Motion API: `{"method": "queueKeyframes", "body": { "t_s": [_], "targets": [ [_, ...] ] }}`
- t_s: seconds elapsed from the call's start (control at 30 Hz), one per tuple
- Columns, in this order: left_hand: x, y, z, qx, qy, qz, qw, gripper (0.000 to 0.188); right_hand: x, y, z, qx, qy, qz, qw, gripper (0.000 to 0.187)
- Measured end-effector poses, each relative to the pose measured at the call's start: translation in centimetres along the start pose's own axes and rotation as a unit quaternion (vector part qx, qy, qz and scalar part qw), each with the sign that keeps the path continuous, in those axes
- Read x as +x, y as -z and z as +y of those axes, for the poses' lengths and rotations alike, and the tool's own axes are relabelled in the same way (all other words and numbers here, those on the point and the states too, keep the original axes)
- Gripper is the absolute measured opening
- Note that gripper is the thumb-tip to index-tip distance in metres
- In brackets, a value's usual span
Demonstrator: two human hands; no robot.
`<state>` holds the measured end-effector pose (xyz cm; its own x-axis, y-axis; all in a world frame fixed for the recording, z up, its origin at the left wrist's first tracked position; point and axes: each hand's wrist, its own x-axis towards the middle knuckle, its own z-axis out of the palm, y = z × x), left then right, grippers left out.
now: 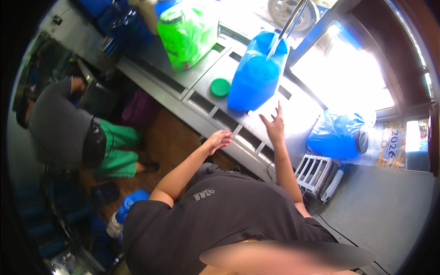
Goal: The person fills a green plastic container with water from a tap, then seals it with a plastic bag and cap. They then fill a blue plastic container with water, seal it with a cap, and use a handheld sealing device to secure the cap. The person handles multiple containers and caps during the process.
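A tall blue plastic jug (247, 85) stands on the metal counter, and a thin shiny pipe or stream (278, 43) reaches its top; glare hides which. My right hand (275, 127) is raised just in front of the jug's lower right side, fingers spread, holding nothing. Lower and to the left, my left hand (219, 141) hovers by the counter's front edge, fingers stretched out and nothing in them. Left of the jug lies a round green lid (220, 87), apart from both hands.
The slotted metal counter (192, 85) also bears a bright green plastic-wrapped container (188, 34). At right are a blue container in plastic (337, 137), a white slatted rack (314, 173) and a cable (339, 231). A person in green shorts (73, 123) bends over at left.
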<state>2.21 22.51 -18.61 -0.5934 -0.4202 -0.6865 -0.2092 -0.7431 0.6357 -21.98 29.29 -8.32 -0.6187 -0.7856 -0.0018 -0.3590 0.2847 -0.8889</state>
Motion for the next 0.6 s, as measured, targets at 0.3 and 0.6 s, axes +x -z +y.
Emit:
{"method": "queueKeyframes", "body": {
  "t_s": [0.3,0.6],
  "targets": [
    [13.6,7.9,6.4,0.163,-0.056,0.078,0.982,0.037,5.8,-6.2,-2.2,0.093,0.037,0.132,0.986,0.119],
    [26.8,9.4,14.5,0.618,-0.110,0.157,0.763,0.096,6.6,-5.8,-3.6,0.015,-0.039,0.160,0.986,0.112]
  ]
}}
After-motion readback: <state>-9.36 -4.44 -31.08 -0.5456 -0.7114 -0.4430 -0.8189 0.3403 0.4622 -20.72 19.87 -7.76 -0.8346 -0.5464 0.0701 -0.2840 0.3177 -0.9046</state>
